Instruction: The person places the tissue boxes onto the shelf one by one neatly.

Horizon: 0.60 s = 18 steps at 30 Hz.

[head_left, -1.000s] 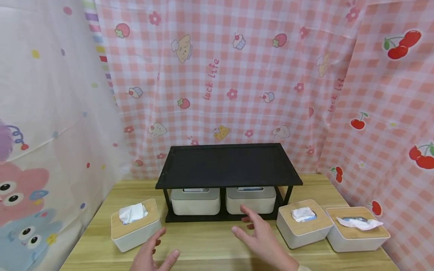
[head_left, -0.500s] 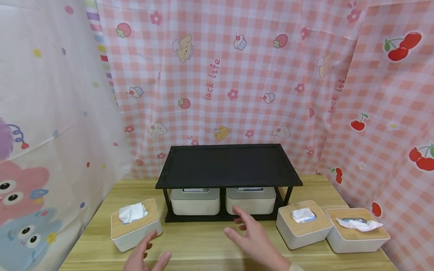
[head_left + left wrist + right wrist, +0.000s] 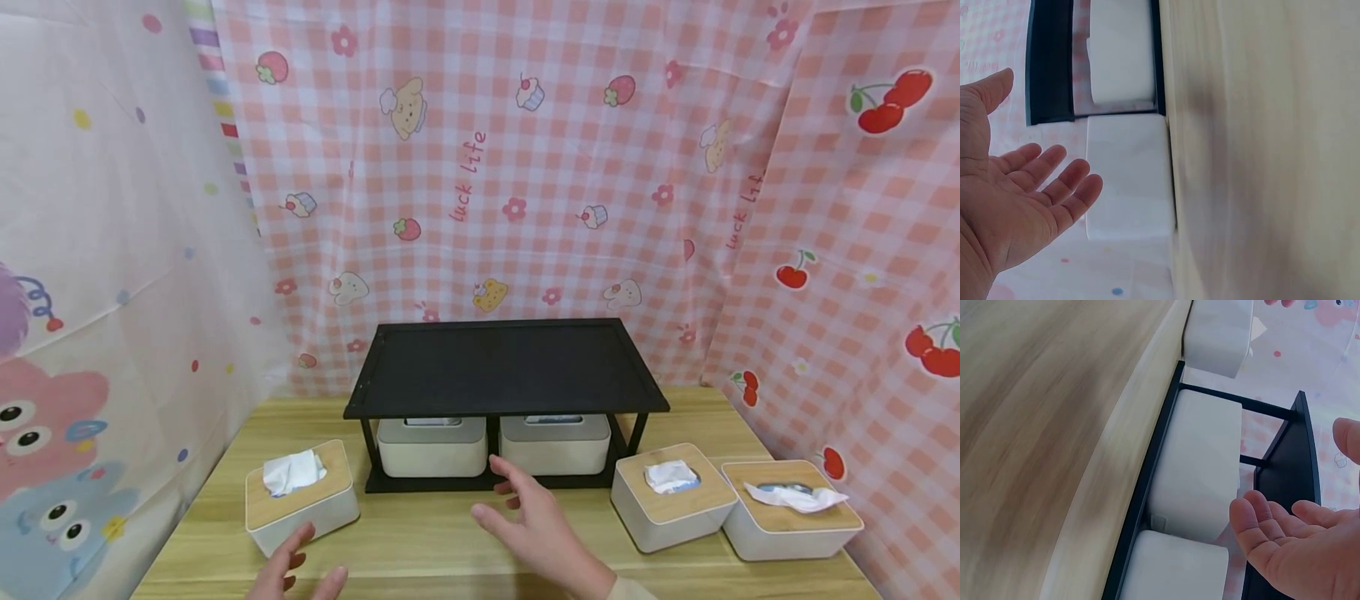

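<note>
My left hand hovers over the front of the table with relaxed, parted fingers and holds nothing. Nearest to it is a white tissue box with a wooden lid and a tissue poking out. In the left wrist view, that hand has its palm turned up, apart from the box. My right hand is in the air before the black two-tier shelf, fingers loosely bent around nothing. Two more tissue boxes, a left one and a right one, sit on the shelf's lower tier.
Two wooden-lidded tissue boxes stand at the right, an inner one and an outer one, side by side. The wooden table ends at hanging curtains: pink checked cloth behind and right, white printed cloth left.
Both hands have drifted left through the air, and the left one has also sunk a little toward the front edge. Boxes and shelf have stayed in place.
</note>
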{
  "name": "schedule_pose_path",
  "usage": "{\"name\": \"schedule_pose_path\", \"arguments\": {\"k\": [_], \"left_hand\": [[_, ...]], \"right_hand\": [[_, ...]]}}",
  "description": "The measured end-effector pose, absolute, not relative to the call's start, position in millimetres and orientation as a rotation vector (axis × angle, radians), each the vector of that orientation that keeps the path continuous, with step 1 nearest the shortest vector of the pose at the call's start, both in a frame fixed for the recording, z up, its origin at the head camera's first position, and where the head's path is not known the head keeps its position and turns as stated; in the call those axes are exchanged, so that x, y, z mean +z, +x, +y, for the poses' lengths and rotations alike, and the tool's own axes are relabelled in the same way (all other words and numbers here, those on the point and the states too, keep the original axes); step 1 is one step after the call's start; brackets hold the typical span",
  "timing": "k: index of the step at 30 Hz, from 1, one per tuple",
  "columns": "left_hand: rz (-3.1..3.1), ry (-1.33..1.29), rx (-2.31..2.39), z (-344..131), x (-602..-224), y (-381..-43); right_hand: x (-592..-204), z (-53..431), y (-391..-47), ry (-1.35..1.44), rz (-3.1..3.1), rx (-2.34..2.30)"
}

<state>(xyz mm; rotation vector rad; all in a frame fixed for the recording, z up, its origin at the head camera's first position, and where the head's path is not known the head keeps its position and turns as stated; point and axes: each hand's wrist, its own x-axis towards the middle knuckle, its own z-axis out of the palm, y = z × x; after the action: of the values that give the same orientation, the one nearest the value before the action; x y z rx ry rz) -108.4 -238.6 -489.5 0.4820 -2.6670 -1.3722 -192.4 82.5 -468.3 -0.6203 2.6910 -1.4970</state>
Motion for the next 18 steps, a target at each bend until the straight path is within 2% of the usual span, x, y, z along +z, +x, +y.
{"name": "schedule_pose_path", "arguments": {"k": [8, 18], "left_hand": [[-2.547, 0.569, -1.470, -265, -510, -105], [-2.387, 0.763, -1.463, -280, -515, -104]], "right_hand": [[-470, 71, -196, -0.603, 2.631, -1.529], [-473, 52, -198, -0.650, 2.612, -1.560]]}}
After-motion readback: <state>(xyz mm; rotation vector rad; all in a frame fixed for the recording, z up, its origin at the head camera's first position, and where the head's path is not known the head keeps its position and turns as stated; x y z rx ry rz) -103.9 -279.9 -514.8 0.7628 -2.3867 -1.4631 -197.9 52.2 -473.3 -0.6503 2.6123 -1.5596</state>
